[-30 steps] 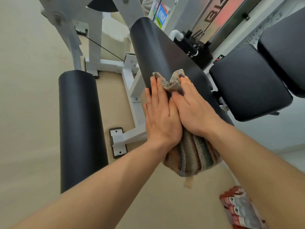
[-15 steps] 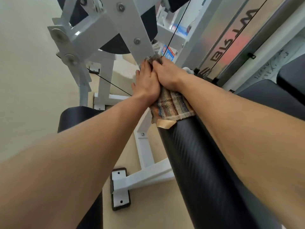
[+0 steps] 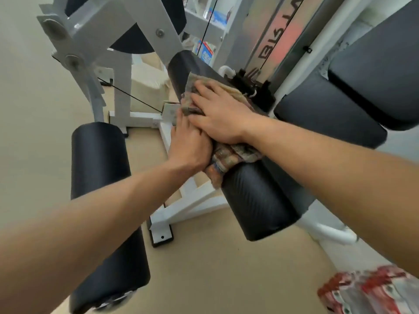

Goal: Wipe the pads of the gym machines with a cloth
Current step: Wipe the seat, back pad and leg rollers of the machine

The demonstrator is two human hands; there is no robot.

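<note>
A striped, multicoloured cloth [image 3: 229, 158] is draped over the upper black roller pad [image 3: 258, 200] of the white gym machine. My left hand [image 3: 189, 143] lies flat on the cloth at the pad's left side. My right hand [image 3: 221, 114] presses flat on the cloth on top of the pad, its fingers partly over my left hand. A second black roller pad [image 3: 97, 162] hangs lower at the left. The black seat pad [image 3: 328, 114] and back pad [image 3: 381, 66] are at the right.
The white machine frame [image 3: 188, 205] runs under the pads with a bolted foot plate [image 3: 161, 234] on the tan floor. A cable [image 3: 131, 98] crosses behind. The weight stack [image 3: 272, 41] stands at the back. A red and white package [image 3: 371, 291] lies at the lower right.
Both hands and the cloth have slid back down the upper roller pad from its far end by the frame toward its middle. The camera view has shifted with them.
</note>
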